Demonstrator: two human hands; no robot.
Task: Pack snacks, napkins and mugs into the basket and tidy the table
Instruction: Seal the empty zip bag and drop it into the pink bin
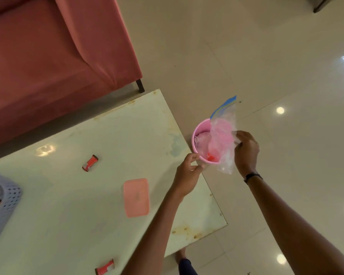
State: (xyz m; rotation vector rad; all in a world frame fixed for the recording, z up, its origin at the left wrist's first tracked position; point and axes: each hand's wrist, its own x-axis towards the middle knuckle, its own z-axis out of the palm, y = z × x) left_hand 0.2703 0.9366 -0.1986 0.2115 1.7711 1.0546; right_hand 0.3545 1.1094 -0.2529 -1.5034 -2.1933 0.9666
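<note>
The right hand (246, 150) is gripping a crumpled clear plastic zip bag with a blue seal strip (223, 132) over a round pink plastic bin (199, 128) standing on the floor just beside the pale glossy table (87, 195). The left hand (188, 175), fingers curled, is pinching the bin's near rim. Two red snack wrappers (90, 162) and a flat pink plastic lid (136, 197) are lying on the table, and the grey perforated basket (6, 199) is sitting at its left edge.

A pink velvet-like sofa (48, 56) stands on glossy cream floor tiles (246, 56); beside it, a stained pale table (87, 205).
</note>
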